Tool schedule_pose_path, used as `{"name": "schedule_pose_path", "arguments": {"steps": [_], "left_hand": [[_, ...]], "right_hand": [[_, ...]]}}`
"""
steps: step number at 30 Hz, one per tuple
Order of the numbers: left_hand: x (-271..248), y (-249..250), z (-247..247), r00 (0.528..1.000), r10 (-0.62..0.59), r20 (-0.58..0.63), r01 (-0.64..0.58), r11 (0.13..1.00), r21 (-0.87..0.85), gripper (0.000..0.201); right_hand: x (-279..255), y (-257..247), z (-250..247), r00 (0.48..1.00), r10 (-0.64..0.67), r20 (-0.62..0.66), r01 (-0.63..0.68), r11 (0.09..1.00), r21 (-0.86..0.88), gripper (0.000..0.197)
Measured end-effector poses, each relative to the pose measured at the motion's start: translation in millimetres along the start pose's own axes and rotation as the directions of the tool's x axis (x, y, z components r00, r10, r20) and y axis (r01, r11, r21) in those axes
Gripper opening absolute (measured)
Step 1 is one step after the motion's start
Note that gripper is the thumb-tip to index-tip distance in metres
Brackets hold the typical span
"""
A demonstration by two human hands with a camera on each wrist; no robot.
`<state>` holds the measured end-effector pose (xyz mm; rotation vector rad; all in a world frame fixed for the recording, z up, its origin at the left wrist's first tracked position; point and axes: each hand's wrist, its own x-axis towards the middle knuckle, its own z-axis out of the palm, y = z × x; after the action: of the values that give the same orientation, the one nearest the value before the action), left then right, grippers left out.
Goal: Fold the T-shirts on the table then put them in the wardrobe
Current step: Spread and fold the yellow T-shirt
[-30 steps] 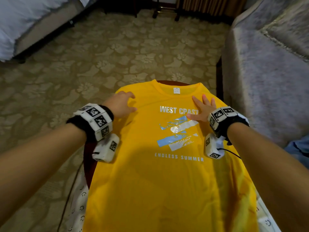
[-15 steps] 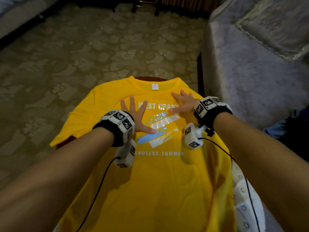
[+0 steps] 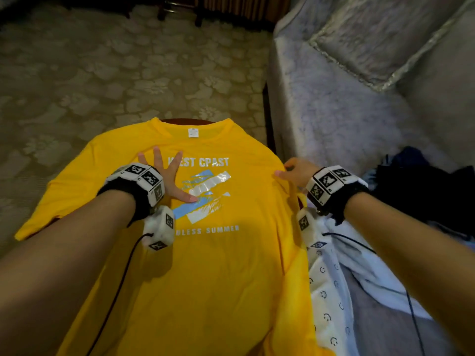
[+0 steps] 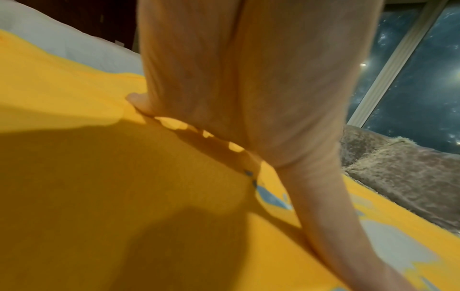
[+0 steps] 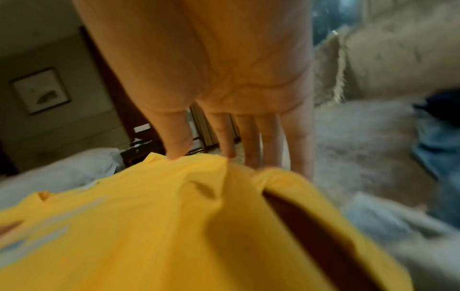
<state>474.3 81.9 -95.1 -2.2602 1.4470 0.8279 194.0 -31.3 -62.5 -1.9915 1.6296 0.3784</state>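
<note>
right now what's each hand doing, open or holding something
Left hand: open, fingers spread, pressing flat on the shirt.
Right hand: pinching the shirt's right shoulder edge, cloth bunched at the fingertips.

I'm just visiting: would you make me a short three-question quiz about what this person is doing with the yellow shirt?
1. True or false: the left hand lies flat, fingers spread, on the yellow T-shirt.
2. Which part of the shirt does the right hand grip? A) collar B) bottom hem C) edge near the right shoulder
3. Fill in: the white garment beside the shirt is printed with small ____ faces.

Key: 1 true; 2 C; 3 smiley.
</note>
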Motion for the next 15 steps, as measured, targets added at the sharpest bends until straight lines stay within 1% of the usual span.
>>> {"name": "schedule_pose_path", "arguments": {"steps": [4,6,7,10,11,12,14,15], "left_hand": [[1,-1,1,1.0,0.011,0.007,-0.011,1.0,-0.006,0.142],[1,-1,2,1.0,0.013,-0.002,-0.013,1.0,-0.001,0.142],[2,-2,2,1.0,0.014,-0.005,-0.014,1.0,-0.002,0.142],[6,-5,3,1.0,0.014,-0.005,-0.014,1.0,-0.004,0.144],[6,-5,3,1.0,0.012,-0.004,-0.012,1.0,-0.003,0.145],[6,-4,2,1.0,0.009,-0.005,-0.009,1.0,-0.007,0.144],[4,-2,2,1.0,0.004,-0.002,-0.004,1.0,-0.022,0.143],[3,-1,1,1.0,0.004,-0.002,-0.004,1.0,-0.027,0.143]], "right_hand": [[3,20,16,0.98,0.2,0.013,-0.199,0.96,0.195,0.067],[-1,28,21,0.977,0.212,-0.01,-0.205,0.953,0.225,0.062],[-1,31,23,0.979,0.204,0.0,-0.199,0.951,0.236,0.059],[-1,31,20,0.965,0.231,0.12,-0.258,0.912,0.32,0.05],[0,31,18,0.965,0.237,0.112,-0.261,0.914,0.312,0.046],[3,33,16,0.971,0.229,0.07,-0.24,0.932,0.272,0.043],[7,37,12,0.978,0.194,-0.076,-0.181,0.972,0.149,0.038],[9,39,9,0.976,0.156,-0.154,-0.14,0.984,0.106,0.037]]}}
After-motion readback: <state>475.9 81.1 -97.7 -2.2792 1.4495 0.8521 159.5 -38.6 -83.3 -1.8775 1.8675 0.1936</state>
